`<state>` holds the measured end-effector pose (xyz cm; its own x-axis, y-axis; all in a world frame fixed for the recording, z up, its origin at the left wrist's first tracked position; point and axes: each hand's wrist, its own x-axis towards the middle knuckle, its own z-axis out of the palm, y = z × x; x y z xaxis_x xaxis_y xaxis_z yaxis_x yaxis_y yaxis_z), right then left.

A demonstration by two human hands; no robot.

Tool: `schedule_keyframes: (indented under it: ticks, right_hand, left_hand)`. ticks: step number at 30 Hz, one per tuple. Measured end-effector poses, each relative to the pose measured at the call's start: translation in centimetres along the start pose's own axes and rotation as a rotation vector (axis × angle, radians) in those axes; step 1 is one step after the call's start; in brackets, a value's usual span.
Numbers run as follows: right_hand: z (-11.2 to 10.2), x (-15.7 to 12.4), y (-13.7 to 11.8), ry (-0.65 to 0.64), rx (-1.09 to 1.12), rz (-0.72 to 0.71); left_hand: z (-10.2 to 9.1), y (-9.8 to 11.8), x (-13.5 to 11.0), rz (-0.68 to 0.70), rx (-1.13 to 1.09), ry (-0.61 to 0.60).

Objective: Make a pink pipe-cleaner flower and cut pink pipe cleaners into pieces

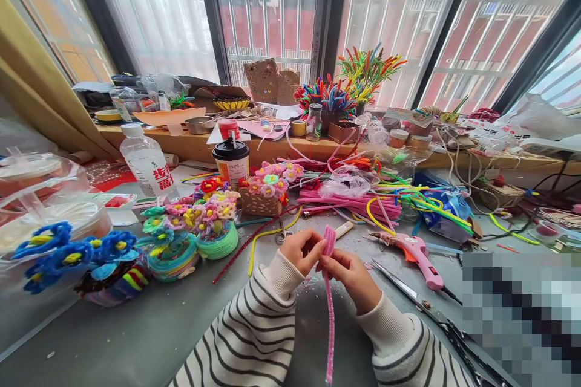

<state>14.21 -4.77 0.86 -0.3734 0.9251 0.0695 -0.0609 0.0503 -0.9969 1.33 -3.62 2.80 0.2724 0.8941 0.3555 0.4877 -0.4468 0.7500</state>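
Both my hands meet at the middle of the grey table, pinching a pink pipe cleaner (330,314). My left hand (302,250) is closed on its upper folded end. My right hand (351,275) grips the same end from the right side. The long fuzzy tail hangs down toward me between my striped sleeves. A heap of pink pipe cleaners (349,202) lies just beyond my hands.
A pink glue gun (417,252) and scissors (411,291) lie to the right. Pipe-cleaner flower baskets (213,227) and blue flowers (68,254) stand to the left. A lidded cup (231,161), a water bottle (147,163) and a cluttered wooden sill (200,144) sit behind.
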Motion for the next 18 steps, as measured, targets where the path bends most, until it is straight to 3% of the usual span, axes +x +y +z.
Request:
schedule_keyframes:
  ticks: [4, 6, 11, 18]
  right_hand:
    - [0.2, -0.2, 0.0, 0.057, -0.092, -0.093]
    - [0.4, -0.2, 0.0, 0.105, -0.149, -0.131]
    - [0.1, -0.5, -0.3, 0.209, -0.215, -0.161]
    - [-1.1, -0.4, -0.7, 0.481, -0.181, -0.218]
  left_hand:
    - [-0.2, 0.8, -0.2, 0.032, 0.127, 0.199]
    - [-0.4, 1.1, -0.4, 0.050, 0.147, 0.230]
    - [-0.6, 0.8, -0.3, 0.043, 0.017, 0.224]
    - [-0.2, 0.1, 0.0, 0.010, -0.108, 0.115]
